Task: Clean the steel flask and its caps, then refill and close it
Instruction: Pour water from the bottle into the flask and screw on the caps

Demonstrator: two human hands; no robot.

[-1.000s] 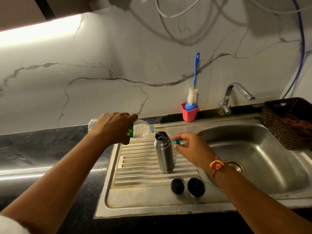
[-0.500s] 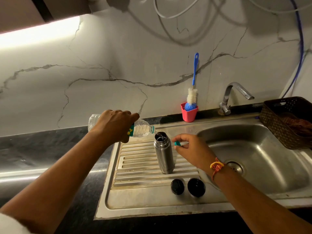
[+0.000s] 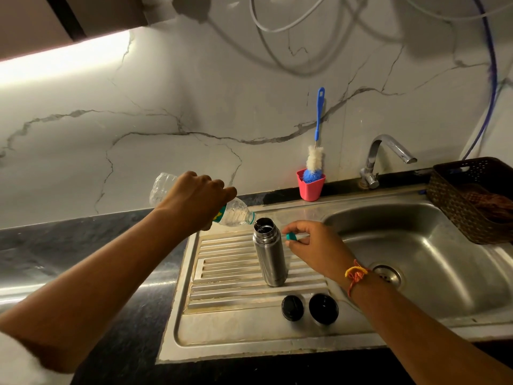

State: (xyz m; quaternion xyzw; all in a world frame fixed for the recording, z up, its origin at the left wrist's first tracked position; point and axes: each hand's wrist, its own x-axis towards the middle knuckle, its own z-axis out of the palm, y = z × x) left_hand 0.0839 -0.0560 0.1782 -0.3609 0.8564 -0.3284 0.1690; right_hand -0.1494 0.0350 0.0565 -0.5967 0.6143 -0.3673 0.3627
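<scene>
We're looking into a home kitchen: a steel sink (image 3: 449, 276) is sitting in a dark stone bench (image 3: 69, 243), its ridged draining board (image 3: 227, 263) alongside, a curved tap (image 3: 387, 147) standing at the back. A bottle brush (image 3: 315, 159) is poking out of a pink cup (image 3: 310, 189) against the marble-look wall (image 3: 166, 107), and a strip light (image 3: 63, 59) is glowing under the cupboard (image 3: 27, 23).

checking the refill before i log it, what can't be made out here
Head view:
Water level in the steel flask: hidden by its wall and dark mouth.
Label on the plastic bottle: mostly covered by the left hand.
Contents of the basket: dim, cut off by the right edge.
</scene>
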